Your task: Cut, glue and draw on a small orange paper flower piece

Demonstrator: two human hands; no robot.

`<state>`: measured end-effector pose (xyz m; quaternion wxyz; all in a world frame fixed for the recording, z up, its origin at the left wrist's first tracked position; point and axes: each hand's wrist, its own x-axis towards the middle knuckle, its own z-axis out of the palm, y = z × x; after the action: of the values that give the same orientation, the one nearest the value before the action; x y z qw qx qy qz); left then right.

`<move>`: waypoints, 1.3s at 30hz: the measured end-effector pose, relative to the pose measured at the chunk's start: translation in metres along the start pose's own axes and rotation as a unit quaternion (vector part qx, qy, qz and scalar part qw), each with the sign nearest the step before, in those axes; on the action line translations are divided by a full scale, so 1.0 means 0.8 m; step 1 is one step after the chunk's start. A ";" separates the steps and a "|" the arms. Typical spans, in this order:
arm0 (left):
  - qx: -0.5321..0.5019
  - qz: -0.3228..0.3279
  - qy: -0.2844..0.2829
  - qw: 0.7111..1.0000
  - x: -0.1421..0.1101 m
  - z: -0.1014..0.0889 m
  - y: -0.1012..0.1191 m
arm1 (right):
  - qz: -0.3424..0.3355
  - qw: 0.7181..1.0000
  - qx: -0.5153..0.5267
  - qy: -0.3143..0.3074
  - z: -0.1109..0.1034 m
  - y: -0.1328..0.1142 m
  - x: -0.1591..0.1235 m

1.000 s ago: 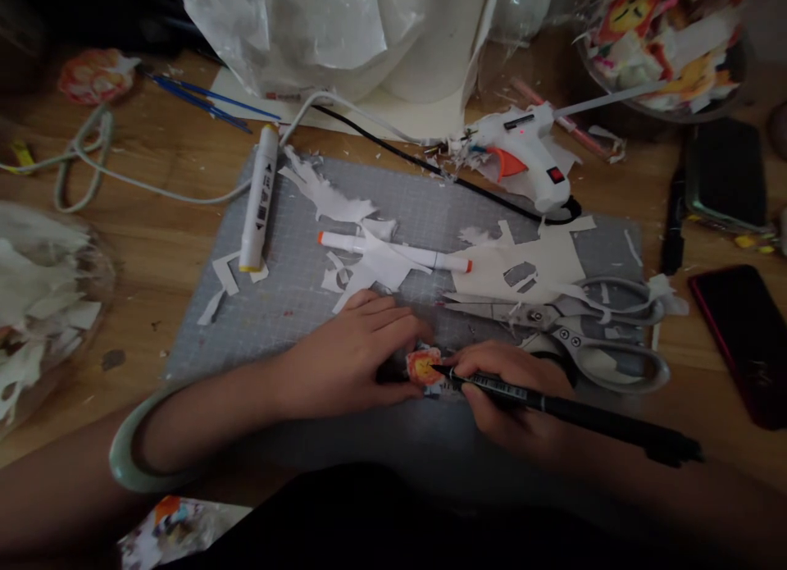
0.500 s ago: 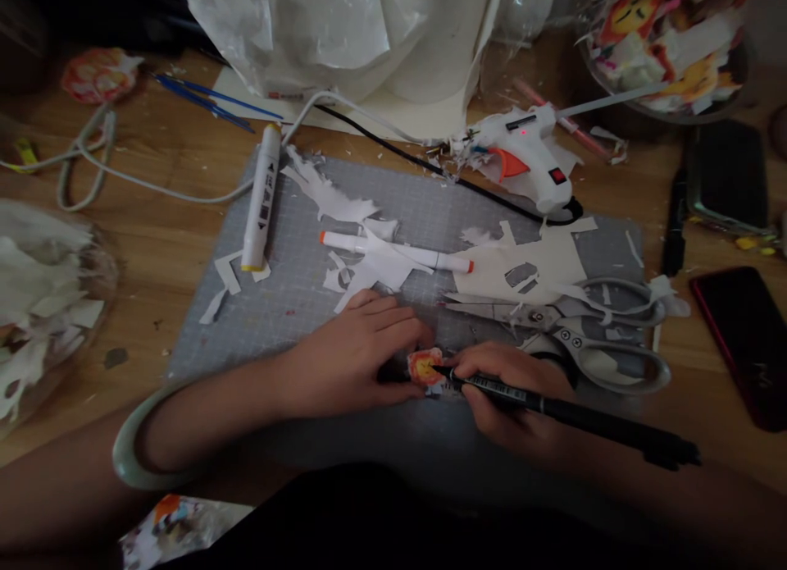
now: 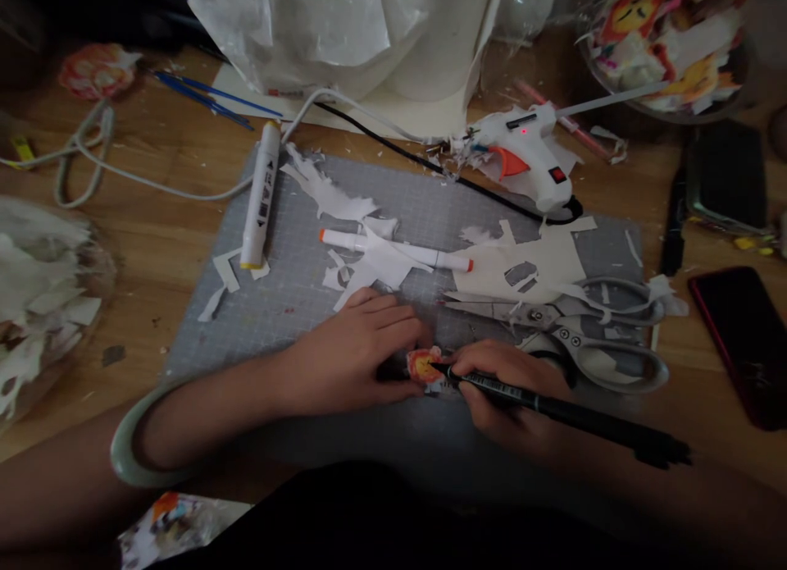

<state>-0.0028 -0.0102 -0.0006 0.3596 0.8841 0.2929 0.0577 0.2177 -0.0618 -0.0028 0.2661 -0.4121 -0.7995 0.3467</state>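
A small paper flower, orange-pink at the rim and yellow in the middle with dark marks, is by the front part of the grey cutting mat. My left hand is closed at its left edge, thumb below and fingers above. In my right hand is a black marker pen, pinched close to its tip, which touches or nearly touches the flower's yellow middle. Just beyond my right hand lie large grey scissors, partly covered by paper scraps. My left fingertips are partly in shadow.
White markers and torn paper scraps lie on the mat. Behind them is a glue gun with a lit red light and a black cord. A phone lies right. Plastic bags stand left and at the back; a tub holds painted cutouts.
The pen's rear end has shifted slightly left and its angle has changed a little. Both hands stay nearly where they were at the flower.
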 end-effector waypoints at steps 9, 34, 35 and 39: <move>-0.002 0.003 0.003 1.000 0.000 0.001 -0.001 | 0.006 1.000 0.007 0.002 0.001 -0.001 0.000; 0.003 0.005 0.000 1.000 0.000 0.001 -0.001 | 0.002 1.000 -0.003 -0.010 -0.001 0.000 0.001; 0.002 0.006 0.001 1.000 0.000 0.000 -0.001 | -0.001 1.000 -0.002 -0.009 -0.001 0.001 0.001; 0.000 0.006 0.000 1.000 0.000 0.000 0.000 | -0.007 1.000 0.001 -0.006 0.000 0.002 -0.001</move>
<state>-0.0031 -0.0102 -0.0009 0.3592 0.8859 0.2873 0.0594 0.2187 -0.0616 -0.0037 0.2642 -0.4037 -0.8036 0.3484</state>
